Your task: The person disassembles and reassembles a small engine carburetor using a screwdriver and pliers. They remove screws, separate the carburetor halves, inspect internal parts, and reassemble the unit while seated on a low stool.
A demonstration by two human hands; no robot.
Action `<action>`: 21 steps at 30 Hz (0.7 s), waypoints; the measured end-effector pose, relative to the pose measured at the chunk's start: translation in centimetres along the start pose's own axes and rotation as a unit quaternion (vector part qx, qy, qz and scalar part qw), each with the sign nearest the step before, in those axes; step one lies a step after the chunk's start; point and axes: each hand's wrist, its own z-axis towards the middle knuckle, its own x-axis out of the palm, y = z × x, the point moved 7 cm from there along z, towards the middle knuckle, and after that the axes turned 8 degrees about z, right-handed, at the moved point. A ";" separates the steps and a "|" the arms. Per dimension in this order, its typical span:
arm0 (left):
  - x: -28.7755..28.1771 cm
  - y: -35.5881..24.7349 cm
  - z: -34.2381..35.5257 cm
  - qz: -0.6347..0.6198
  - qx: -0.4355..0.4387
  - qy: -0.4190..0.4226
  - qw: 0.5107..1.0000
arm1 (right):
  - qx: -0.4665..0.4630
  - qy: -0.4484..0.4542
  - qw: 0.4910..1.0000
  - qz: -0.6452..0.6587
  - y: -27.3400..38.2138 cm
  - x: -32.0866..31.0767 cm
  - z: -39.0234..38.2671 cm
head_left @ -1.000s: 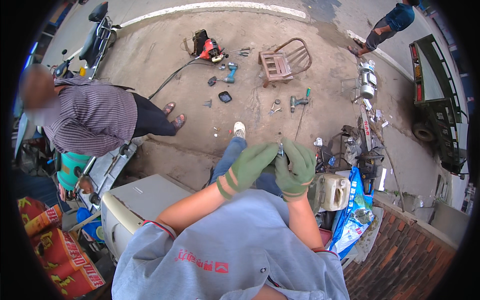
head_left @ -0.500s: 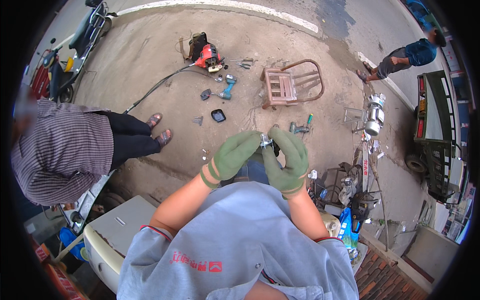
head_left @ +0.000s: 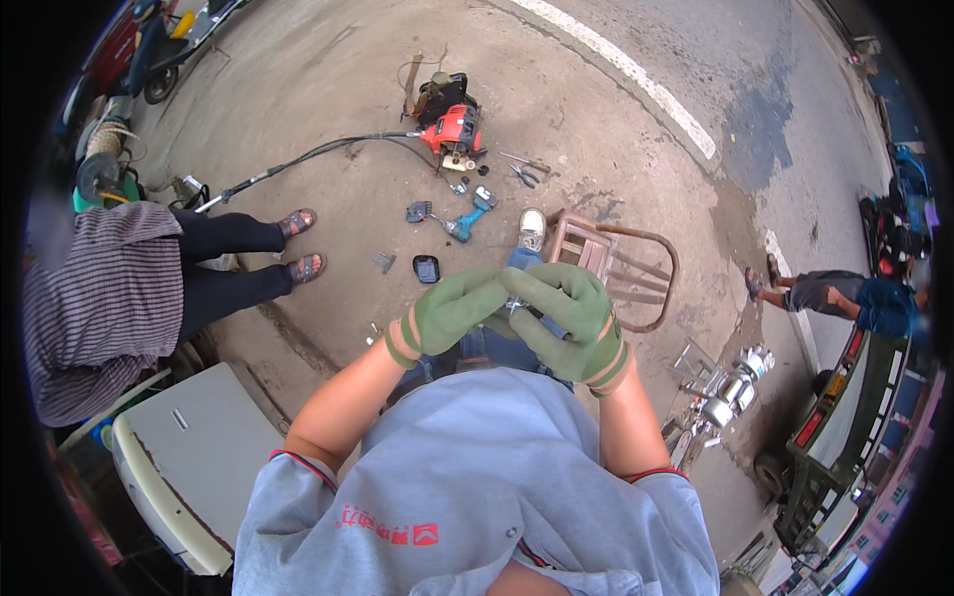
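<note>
My left hand and my right hand, both in green knit gloves, meet in front of my body. Between their fingertips is a small silver metal part, mostly covered by the fingers. Both hands are closed around it. A white shoe of mine is planted just beyond the hands, left of a brown wooden stool or low chair with a curved frame. Beyond the left hand, a black plastic cover lies on the ground.
A red engine with a long black shaft lies ahead, near pliers and a teal cordless power tool. A person in a striped shirt stands at left, another at far right. A silver motor lies right; a pale cabinet stands lower left.
My view has turned left, so the stool, engine and motor appear farther right and lower. My shoe has come into view ahead. The right fingers now cover more of the metal part.
</note>
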 end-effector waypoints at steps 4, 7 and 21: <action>-5.6 2.8 11.7 -0.010 0.012 -0.068 0.998 | -0.005 0.008 0.999 0.042 -14.5 -2.8 4.1; -8.4 3.9 18.0 -0.029 -0.059 -0.142 0.988 | 0.004 0.005 0.999 0.046 -22.8 -3.6 5.9; -21.1 18.4 29.7 -0.164 -0.079 -0.290 0.939 | 0.066 0.061 0.996 0.016 -43.7 2.8 8.1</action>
